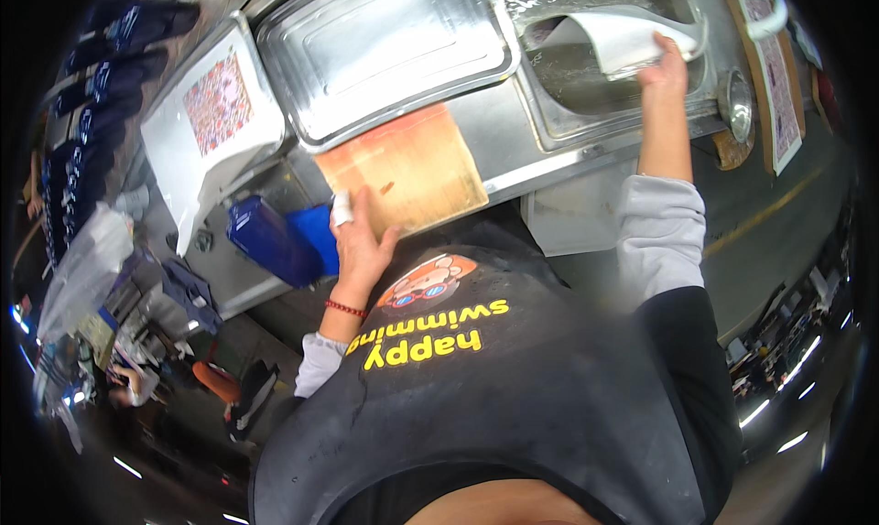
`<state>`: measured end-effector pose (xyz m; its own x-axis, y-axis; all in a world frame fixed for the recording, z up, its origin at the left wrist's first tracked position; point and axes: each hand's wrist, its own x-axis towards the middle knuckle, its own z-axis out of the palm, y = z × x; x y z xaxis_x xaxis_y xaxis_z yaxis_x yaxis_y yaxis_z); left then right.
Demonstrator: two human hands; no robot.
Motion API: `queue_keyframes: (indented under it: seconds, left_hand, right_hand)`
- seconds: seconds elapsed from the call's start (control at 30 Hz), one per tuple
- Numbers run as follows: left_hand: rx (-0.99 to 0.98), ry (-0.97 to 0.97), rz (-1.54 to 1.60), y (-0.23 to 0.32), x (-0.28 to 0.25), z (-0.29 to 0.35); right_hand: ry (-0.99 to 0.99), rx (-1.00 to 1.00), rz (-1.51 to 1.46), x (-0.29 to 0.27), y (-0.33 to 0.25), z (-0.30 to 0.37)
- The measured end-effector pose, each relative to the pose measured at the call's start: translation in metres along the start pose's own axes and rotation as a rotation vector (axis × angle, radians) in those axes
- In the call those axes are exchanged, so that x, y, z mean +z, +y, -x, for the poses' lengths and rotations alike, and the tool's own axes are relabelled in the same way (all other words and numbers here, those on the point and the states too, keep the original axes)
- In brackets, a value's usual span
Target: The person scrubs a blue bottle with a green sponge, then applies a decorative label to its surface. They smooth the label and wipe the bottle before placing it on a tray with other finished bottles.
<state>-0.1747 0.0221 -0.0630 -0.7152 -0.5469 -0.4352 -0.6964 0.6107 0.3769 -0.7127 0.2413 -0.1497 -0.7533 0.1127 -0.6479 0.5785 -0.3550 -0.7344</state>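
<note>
My right hand [665,67] reaches into the water-filled metal sink [540,113], its fingers closed on the edge of a curled white sheet [618,38]. Part of that sheet dips into the water. On the left, my left hand [363,243] lies with its fingers spread on the near left corner of a wooden board [412,163], and a white wrap covers one finger. The board sits on the metal counter, its far edge against a large shallow metal tray [403,122] that holds what looks like clear liquid.
Left of the tray lies a white sheet with a red-and-blue speckled print [218,102]. A dark blue container [270,241] stands below it. Right of the sink are a metal bowl [735,104], a framed printed panel [774,95] and a white curved pipe [772,17].
</note>
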Motion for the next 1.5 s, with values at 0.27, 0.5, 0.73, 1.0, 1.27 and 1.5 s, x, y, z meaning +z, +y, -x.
queue_keyframes:
  seconds: [0.27, 0.5, 0.73, 1.0, 1.27, 1.5]
  left_hand:
    - [0.168, -0.087, -0.032, 0.004, 0.002, 0.008]
    - [0.321, -0.107, -0.117, 0.004, 0.022, 0.003]
    - [-0.450, 0.260, 0.880, -0.016, 0.023, -0.051]
    - [-0.637, 0.187, 1.295, -0.018, -0.006, -0.083]
    - [-0.562, 0.448, 1.330, -0.026, -0.015, -0.134]
    - [-0.580, 0.444, 0.472, -0.030, -0.001, -0.161]
  right_hand:
    - [0.035, -0.052, -0.032, 0.000, -0.037, 0.009]
    - [-0.023, -0.126, -0.087, 0.019, -0.062, 0.048]
    - [-0.024, -0.158, -0.102, 0.032, -0.083, 0.070]
    - [0.002, -0.155, -0.113, 0.028, -0.088, 0.072]
    - [0.040, -0.100, -0.131, 0.018, -0.084, 0.064]
    - [-0.028, -0.090, -0.174, 0.007, -0.080, 0.065]
